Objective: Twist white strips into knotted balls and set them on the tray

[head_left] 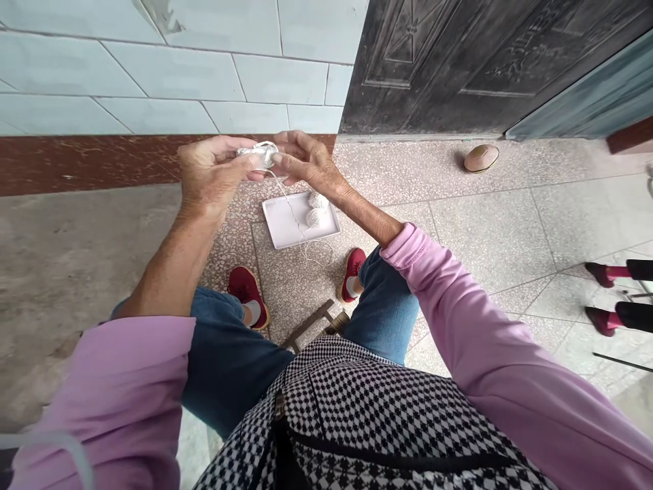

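Note:
Between my two hands is a small bundle of white yarn (261, 155), held up in front of the wall base. My left hand (211, 167) grips its left side, thumb on top and fingers behind. My right hand (309, 160) pinches the right side with thumb and fingertips. A loose strand hangs from the bundle down to a pale tray (281, 228) on the floor. In the tray's right part sit two white yarn balls (316, 218). Some of the strand loops over the tray's front edge onto the floor.
A tiled wall (188, 71) and a dark carved door (433, 68) stand ahead. A round pinkish object (481, 158) lies near the door. My red shoes (248, 292) flank the tray's near side. Another person's feet (600, 320) are at the right edge.

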`<state>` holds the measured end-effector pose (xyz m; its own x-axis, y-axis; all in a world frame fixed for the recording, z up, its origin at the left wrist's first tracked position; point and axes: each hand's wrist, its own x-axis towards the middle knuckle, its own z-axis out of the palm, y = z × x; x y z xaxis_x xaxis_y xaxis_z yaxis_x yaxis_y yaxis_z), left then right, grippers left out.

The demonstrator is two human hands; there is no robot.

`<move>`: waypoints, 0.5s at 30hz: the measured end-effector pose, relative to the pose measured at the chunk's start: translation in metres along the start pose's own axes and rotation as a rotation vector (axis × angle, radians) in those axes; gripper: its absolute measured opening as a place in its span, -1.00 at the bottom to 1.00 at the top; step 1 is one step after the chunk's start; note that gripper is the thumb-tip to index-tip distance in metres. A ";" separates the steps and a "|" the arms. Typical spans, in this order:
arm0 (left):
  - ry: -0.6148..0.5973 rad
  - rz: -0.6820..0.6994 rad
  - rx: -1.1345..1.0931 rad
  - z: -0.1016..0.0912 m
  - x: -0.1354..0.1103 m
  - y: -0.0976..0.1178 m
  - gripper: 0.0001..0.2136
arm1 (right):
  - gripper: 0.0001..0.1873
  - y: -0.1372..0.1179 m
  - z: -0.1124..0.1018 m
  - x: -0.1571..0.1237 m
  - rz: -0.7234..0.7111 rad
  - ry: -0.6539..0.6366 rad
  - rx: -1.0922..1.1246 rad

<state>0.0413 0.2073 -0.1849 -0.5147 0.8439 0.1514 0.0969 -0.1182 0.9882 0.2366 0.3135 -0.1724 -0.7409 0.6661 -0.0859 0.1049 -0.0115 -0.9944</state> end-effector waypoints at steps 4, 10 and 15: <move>0.026 -0.008 0.052 -0.007 0.007 -0.009 -0.70 | -0.07 0.007 0.009 -0.013 0.093 -0.158 0.066; -0.067 0.004 0.178 -0.009 0.009 -0.015 -0.68 | -0.19 0.001 0.010 -0.014 0.003 -0.104 -0.068; -0.238 -0.050 0.097 -0.007 -0.004 0.002 -0.78 | -0.08 -0.015 -0.032 0.000 -0.105 0.016 -0.153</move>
<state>0.0381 0.2000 -0.1836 -0.3072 0.9481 0.0822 0.1636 -0.0325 0.9860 0.2561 0.3377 -0.1559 -0.7424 0.6696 0.0200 0.1280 0.1711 -0.9769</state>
